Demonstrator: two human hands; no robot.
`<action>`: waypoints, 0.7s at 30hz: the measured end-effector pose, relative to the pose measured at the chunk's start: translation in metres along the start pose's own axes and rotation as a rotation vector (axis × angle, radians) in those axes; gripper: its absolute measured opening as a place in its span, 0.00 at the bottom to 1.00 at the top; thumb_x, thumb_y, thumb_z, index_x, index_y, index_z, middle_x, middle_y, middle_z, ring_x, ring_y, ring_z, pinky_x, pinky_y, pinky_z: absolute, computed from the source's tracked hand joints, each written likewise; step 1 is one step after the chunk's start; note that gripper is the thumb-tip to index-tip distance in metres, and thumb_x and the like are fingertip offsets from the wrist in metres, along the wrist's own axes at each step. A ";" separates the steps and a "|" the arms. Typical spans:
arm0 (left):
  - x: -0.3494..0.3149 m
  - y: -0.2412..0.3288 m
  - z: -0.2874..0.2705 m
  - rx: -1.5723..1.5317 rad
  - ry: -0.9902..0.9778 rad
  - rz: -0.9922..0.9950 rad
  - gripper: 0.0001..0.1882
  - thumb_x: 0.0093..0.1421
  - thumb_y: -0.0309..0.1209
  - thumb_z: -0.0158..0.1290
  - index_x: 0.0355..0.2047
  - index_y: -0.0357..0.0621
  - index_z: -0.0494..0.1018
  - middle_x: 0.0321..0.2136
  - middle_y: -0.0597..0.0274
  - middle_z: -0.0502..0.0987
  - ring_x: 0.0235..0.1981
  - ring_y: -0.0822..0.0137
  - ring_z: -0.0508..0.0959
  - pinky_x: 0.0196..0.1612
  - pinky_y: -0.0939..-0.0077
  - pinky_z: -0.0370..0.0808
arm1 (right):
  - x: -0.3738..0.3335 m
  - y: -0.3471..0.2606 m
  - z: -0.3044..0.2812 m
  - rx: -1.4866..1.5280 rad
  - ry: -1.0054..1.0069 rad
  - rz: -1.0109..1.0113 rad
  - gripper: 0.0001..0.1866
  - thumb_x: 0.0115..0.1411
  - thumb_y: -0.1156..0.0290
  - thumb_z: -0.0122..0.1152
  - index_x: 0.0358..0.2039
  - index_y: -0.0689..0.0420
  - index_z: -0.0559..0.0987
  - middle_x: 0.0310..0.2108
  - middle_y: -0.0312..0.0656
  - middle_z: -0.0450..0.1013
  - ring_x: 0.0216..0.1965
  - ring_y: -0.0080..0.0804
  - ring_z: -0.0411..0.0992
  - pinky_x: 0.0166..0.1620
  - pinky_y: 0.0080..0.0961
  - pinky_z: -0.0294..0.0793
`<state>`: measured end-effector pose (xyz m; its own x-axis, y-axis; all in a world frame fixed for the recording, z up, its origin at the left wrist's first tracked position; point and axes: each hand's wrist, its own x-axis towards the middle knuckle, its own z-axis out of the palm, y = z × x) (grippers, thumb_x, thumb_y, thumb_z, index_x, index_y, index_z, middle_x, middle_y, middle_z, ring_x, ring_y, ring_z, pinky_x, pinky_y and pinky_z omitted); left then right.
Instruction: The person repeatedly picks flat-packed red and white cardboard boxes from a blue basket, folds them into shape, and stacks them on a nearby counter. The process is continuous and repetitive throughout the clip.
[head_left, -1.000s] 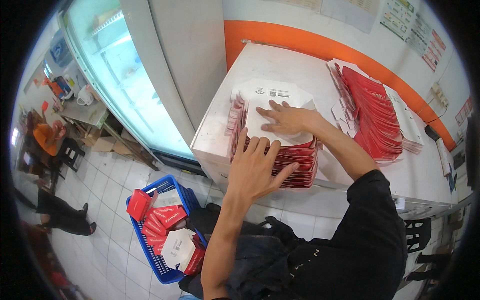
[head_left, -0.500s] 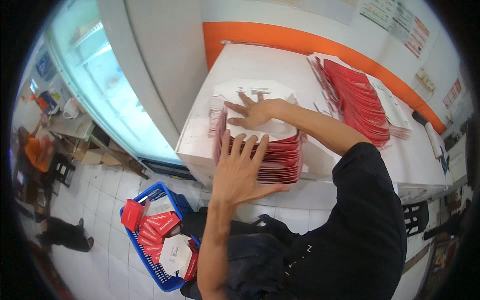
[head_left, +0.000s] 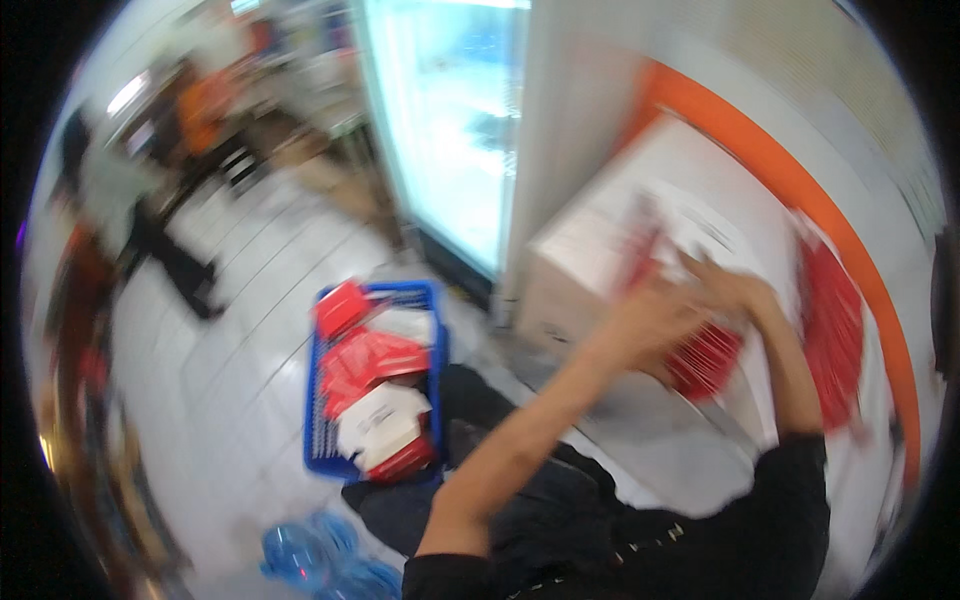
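Observation:
Both my hands are at a stack of flat red-and-white carton blanks point(head_left: 706, 362) on the white-topped surface, at the right of the view. My left hand point(head_left: 655, 318) lies against the stack's near left side, its fingers smeared by motion. My right hand point(head_left: 728, 288) rests over the top of the stack with its fingers apart. The hands overlap here, hiding much of the stack.
A blue basket point(head_left: 312, 440) of folded red-and-white cartons point(head_left: 372, 362) stands on the floor to my left. Blue clear plastic bottles point(head_left: 300, 560) lie below it. A lit glass-door fridge point(head_left: 445, 130) stands ahead. More red blanks point(head_left: 832, 325) lie farther right. Another person point(head_left: 130, 200) is at far left.
My head view has swung left, so the stack and hands appear farther right and blurred. My left hand has come closer to my right. Bottles and more floor now show.

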<state>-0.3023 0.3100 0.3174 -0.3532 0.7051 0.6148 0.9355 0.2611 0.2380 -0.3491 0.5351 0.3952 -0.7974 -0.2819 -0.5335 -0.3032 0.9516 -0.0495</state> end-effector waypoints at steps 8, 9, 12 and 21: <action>0.020 0.035 0.033 0.270 0.034 -0.016 0.54 0.21 0.60 0.77 0.47 0.42 0.75 0.45 0.61 0.77 0.54 0.57 0.74 0.69 0.48 0.61 | -0.086 -0.006 0.065 0.237 0.554 0.045 0.27 0.77 0.58 0.43 0.33 0.73 0.74 0.25 0.67 0.70 0.26 0.62 0.63 0.35 0.48 0.66; 0.022 0.034 0.037 0.272 0.041 -0.035 0.53 0.20 0.62 0.75 0.45 0.43 0.77 0.42 0.63 0.78 0.53 0.59 0.75 0.67 0.52 0.62 | -0.088 -0.015 0.072 0.257 0.586 0.080 0.27 0.77 0.58 0.42 0.33 0.73 0.75 0.26 0.67 0.70 0.28 0.65 0.64 0.36 0.49 0.66; 0.026 0.026 0.046 0.208 0.029 -0.098 0.49 0.16 0.64 0.76 0.36 0.43 0.80 0.37 0.62 0.80 0.50 0.59 0.77 0.65 0.53 0.64 | -0.085 -0.018 0.091 0.361 0.646 0.068 0.28 0.77 0.58 0.41 0.30 0.73 0.73 0.24 0.65 0.69 0.26 0.60 0.63 0.35 0.46 0.66; 0.021 0.029 0.044 0.213 0.008 -0.135 0.51 0.24 0.61 0.75 0.48 0.43 0.78 0.50 0.57 0.77 0.59 0.54 0.72 0.72 0.42 0.56 | -0.078 0.005 0.043 0.177 0.397 -0.070 0.27 0.76 0.57 0.45 0.68 0.59 0.64 0.65 0.60 0.66 0.65 0.60 0.66 0.64 0.43 0.67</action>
<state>-0.2822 0.3608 0.3042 -0.4740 0.6493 0.5948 0.8602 0.4858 0.1552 -0.2661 0.5674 0.4008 -0.9272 -0.3389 -0.1593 -0.2975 0.9250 -0.2363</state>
